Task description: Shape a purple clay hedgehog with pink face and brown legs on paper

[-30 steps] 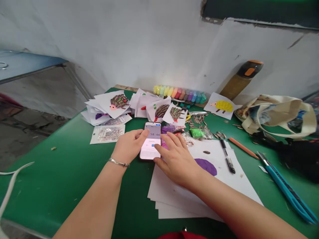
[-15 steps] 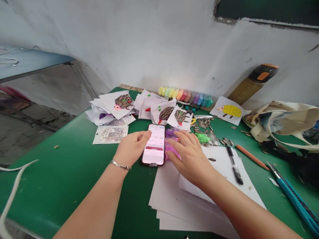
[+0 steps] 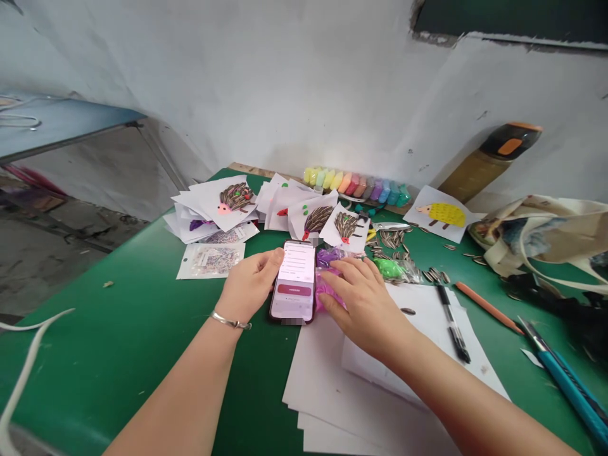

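Note:
My left hand (image 3: 253, 282) grips a smartphone (image 3: 293, 285) by its left edge, thumb on the rim and fingers hidden behind. The lit screen shows lines of text above a dark red button. To the right of the phone, my right hand (image 3: 363, 294) has its fingers spread and holds nothing. Its fingertips hover over or touch a pink clay packet (image 3: 327, 288); which of these, I cannot tell. A purple clay packet (image 3: 327, 255) lies just behind. Under my right forearm is a stack of white paper (image 3: 327, 380).
Hedgehog pictures (image 3: 232, 199) made with seeds lie at the back beside a row of coloured clay (image 3: 356, 183). Loose sunflower seeds (image 3: 392, 239), a black pen (image 3: 453, 323), an orange pencil (image 3: 489, 307), a teal utility knife (image 3: 567, 383), a bottle (image 3: 489, 161) and a cloth bag (image 3: 546, 221) are on the right.
The phone screen has switched from a page with large timer digits to one with lines of text. The hands have barely moved; the view has shifted slightly.

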The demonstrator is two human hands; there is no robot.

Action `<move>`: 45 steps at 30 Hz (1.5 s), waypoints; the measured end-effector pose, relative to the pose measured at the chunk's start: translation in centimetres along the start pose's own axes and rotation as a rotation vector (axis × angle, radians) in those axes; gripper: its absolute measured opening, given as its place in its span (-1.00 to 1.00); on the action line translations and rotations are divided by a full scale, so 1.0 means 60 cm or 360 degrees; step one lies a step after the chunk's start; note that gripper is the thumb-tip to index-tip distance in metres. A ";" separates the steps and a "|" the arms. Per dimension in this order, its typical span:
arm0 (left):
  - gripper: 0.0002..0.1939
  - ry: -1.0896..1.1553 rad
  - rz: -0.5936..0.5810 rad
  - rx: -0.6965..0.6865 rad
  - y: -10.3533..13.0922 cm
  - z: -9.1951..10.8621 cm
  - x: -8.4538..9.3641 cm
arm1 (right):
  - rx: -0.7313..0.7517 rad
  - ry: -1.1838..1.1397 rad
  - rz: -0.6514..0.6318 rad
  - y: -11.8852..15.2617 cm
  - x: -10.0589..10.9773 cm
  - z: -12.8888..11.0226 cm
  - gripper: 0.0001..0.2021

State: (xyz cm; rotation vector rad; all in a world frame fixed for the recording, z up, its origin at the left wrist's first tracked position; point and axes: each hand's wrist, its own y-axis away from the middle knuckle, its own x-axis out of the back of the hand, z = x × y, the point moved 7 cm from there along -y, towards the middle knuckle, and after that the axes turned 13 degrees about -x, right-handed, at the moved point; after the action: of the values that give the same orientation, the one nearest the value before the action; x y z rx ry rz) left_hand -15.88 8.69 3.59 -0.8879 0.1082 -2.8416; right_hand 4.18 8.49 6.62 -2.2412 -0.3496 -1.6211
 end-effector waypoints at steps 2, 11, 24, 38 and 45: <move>-0.47 0.0008 0.0007 0.0005 -0.001 -0.004 0.000 | 0.0028 0.0013 -0.0014 -0.003 0.000 -0.001 -0.69; -0.48 0.0008 -0.0015 0.0059 0.000 -0.009 -0.003 | 0.0167 0.0111 -0.0025 -0.046 -0.003 -0.001 -0.69; -0.50 0.0068 -0.0059 0.0071 0.002 -0.003 -0.004 | 0.0053 0.0077 -0.0206 -0.124 -0.039 0.017 -0.42; -0.49 0.0101 -0.0058 0.0050 0.003 0.000 -0.005 | 0.0175 0.0261 -0.0115 -0.119 -0.033 -0.013 -0.54; -0.46 0.0114 -0.0060 0.0049 0.003 0.002 -0.006 | 0.0190 0.0268 -0.0131 -0.121 -0.040 -0.015 -0.56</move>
State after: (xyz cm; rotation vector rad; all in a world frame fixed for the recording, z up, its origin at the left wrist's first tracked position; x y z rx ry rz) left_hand -15.52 8.60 3.47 -0.7902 0.0566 -2.9021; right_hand -0.21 14.72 5.58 -2.0113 -0.4857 -1.7677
